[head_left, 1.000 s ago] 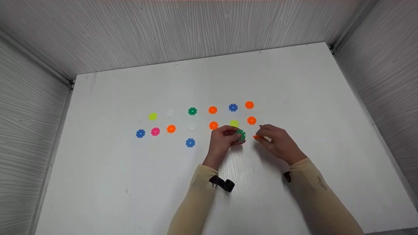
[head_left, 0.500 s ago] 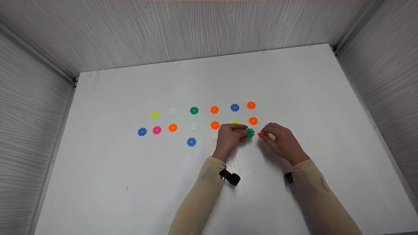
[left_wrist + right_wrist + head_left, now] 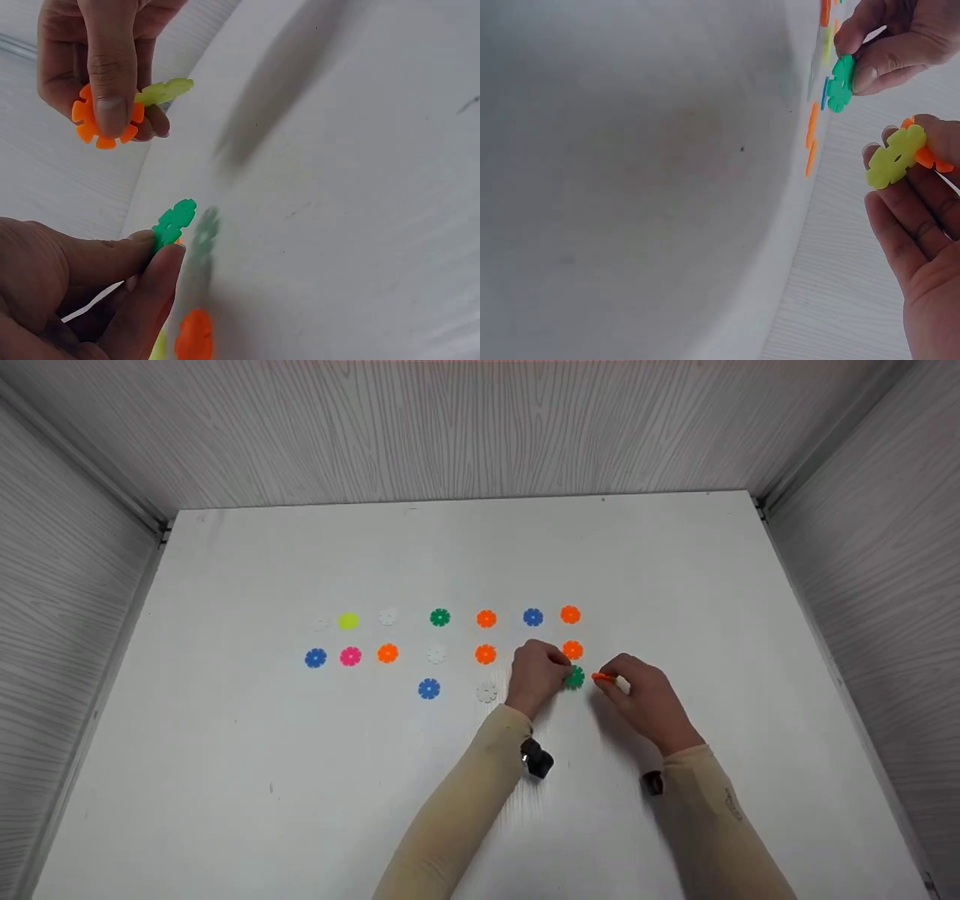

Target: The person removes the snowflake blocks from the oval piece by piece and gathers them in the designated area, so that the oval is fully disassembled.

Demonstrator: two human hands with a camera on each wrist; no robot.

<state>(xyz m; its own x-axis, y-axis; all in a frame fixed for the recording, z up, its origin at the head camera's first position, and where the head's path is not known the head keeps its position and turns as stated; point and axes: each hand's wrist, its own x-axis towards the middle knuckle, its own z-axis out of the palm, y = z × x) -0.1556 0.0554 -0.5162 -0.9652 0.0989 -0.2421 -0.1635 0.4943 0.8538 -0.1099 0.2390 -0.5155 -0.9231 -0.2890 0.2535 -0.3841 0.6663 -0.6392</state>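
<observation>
My left hand (image 3: 537,675) pinches a green notched snowflake disc (image 3: 575,677) between thumb and finger, its free edge pointing toward my right hand (image 3: 651,697). That right hand pinches an orange snowflake disc (image 3: 84,124) with a yellow-green snowflake disc (image 3: 891,159) joined to it at an angle. A small gap separates the green disc from the joined pair. In the left wrist view, the green disc (image 3: 176,221) casts a shadow on the white table. Just beyond the left fingertips lies a loose orange disc (image 3: 573,649) on the tabletop.
Several loose snowflake discs lie flat in rough rows left of and beyond the hands, among them a pink disc (image 3: 350,656), a green disc (image 3: 439,617), a blue disc (image 3: 429,688) and a white disc (image 3: 487,692). Grey wood-grain panels (image 3: 450,435) border the white table (image 3: 262,780).
My left hand has moved right with the green disc, narrowing the gap to my right hand. It now covers the loose yellow disc and uncovers a white one. The head view has tilted slightly.
</observation>
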